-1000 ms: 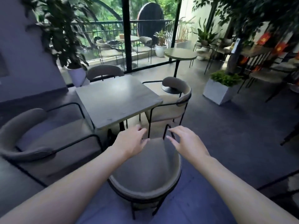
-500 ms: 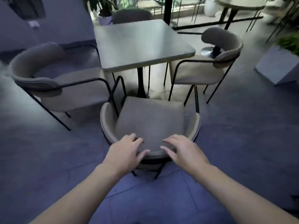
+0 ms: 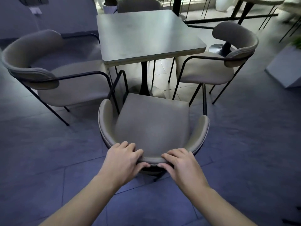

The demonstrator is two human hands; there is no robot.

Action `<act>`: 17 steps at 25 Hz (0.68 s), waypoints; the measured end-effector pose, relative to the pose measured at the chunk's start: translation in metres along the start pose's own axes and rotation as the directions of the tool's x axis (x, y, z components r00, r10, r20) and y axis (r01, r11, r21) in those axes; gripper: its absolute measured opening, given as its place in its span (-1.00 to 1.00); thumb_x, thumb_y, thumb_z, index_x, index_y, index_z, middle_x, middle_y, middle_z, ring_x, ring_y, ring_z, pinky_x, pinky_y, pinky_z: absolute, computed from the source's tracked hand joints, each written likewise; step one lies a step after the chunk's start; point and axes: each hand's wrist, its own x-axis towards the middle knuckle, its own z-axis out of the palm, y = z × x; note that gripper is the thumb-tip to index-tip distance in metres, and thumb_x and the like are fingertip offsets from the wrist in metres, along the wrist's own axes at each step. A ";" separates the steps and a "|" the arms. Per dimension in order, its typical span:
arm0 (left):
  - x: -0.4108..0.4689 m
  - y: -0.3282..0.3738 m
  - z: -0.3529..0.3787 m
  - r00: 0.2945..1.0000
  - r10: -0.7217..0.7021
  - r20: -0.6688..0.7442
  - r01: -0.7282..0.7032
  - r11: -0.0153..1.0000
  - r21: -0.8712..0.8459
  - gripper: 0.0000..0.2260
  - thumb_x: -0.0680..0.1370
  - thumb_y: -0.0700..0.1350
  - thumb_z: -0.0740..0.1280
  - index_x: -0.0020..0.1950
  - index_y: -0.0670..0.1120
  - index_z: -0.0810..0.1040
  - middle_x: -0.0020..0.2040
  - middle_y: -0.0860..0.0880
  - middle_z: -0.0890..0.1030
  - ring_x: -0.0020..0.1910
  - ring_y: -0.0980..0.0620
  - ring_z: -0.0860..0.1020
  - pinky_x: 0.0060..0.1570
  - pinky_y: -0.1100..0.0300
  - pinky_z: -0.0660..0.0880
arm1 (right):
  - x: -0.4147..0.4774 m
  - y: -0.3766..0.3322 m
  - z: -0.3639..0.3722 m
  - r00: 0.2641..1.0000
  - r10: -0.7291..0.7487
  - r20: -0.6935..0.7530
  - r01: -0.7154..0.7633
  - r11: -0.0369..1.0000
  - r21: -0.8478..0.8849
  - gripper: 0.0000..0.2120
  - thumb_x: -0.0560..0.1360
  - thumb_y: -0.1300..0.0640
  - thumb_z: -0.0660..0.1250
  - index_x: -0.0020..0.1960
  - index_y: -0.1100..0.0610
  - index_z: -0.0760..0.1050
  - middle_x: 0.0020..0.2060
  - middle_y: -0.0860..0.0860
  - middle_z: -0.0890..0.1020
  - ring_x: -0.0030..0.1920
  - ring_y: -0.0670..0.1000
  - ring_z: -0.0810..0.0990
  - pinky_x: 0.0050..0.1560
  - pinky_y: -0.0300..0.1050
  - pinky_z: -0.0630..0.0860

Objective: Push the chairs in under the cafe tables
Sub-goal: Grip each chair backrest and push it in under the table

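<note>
Near chair [image 3: 153,126]: a low armchair with a curved grey-beige padded backrest wrapping round a squarish seat, on thin black metal legs and arm rails. It stands on the floor at the near side of the square table, its seat front just short of the table's black pedestal and still outside the tabletop edge.
Left hand [image 3: 123,160]: lies on the top of the backrest left of centre, fingers [image 3: 130,146] curled over the rim toward the seat and the thumb tucked beneath it, clasping the padding.
Right hand [image 3: 180,163]: clasps the same rim right of centre, fingers draped over the top, thumb under the edge, close to the left thumb.
Square table [image 3: 146,33]: a bare grey tabletop with rounded corners and a pale edge, on a single black post with a round foot.
Chairs, counted: four of the same make round this table: the near one, one at the left [image 3: 53,75] turned half away, one at the right [image 3: 216,62] with its seat partly under the tabletop, and one at the far side [image 3: 138,4] of which only the backrest shows.
Tables, counted: two, the square one and part of a round one [image 3: 260,0] at the top right.
Floor [image 3: 48,160]: dark bluish tiles near at hand, paler tiles under the table.
Changed since half a second ago: both hands, then laid flat on the backrest, have closed round its rim with thumbs under; the chair looks about where it was.
</note>
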 end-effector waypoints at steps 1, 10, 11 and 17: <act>0.005 0.002 -0.001 1.000 0.019 0.004 -0.019 1.000 0.003 -0.58 0.45 0.36 0.24 -0.27 0.01 0.50 -0.33 0.00 0.49 -0.33 -0.09 0.50 -0.37 0.08 0.41 | 0.000 0.004 -0.002 1.000 0.004 0.013 -0.004 1.000 0.002 -0.70 0.49 -0.21 0.29 -0.03 -0.01 0.62 -0.14 -0.13 0.62 -0.09 0.05 0.57 -0.14 0.00 0.52; 0.060 0.080 0.001 1.000 -0.022 -0.012 0.021 0.998 -0.052 -0.57 0.42 0.34 0.37 -0.32 -0.01 0.46 -0.40 -0.01 0.47 -0.38 -0.08 0.49 -0.41 0.15 0.28 | 0.001 0.096 -0.042 0.994 -0.034 0.108 0.035 0.999 -0.008 -0.72 0.47 -0.16 0.38 0.04 0.00 0.64 -0.05 -0.13 0.64 0.02 0.01 0.58 -0.09 -0.05 0.46; 0.064 0.090 0.002 0.999 -0.042 -0.012 0.041 0.997 -0.057 -0.57 0.43 0.34 0.36 -0.31 -0.01 0.46 -0.40 -0.01 0.47 -0.38 -0.08 0.49 -0.41 0.15 0.28 | 0.000 0.106 -0.046 0.993 -0.044 0.110 0.045 0.999 -0.006 -0.73 0.46 -0.14 0.41 0.05 0.00 0.64 -0.04 -0.13 0.64 0.02 0.00 0.58 -0.09 -0.06 0.45; 0.093 0.157 0.005 0.988 -0.155 -0.013 0.154 0.986 -0.061 -0.59 0.43 0.32 0.35 -0.30 -0.01 0.45 -0.37 -0.02 0.48 -0.34 -0.08 0.50 -0.41 0.14 0.30 | -0.010 0.170 -0.072 0.983 -0.124 0.138 0.122 0.992 0.027 -0.75 0.48 -0.13 0.40 0.07 -0.02 0.62 -0.01 -0.16 0.61 0.06 -0.05 0.55 -0.08 -0.11 0.39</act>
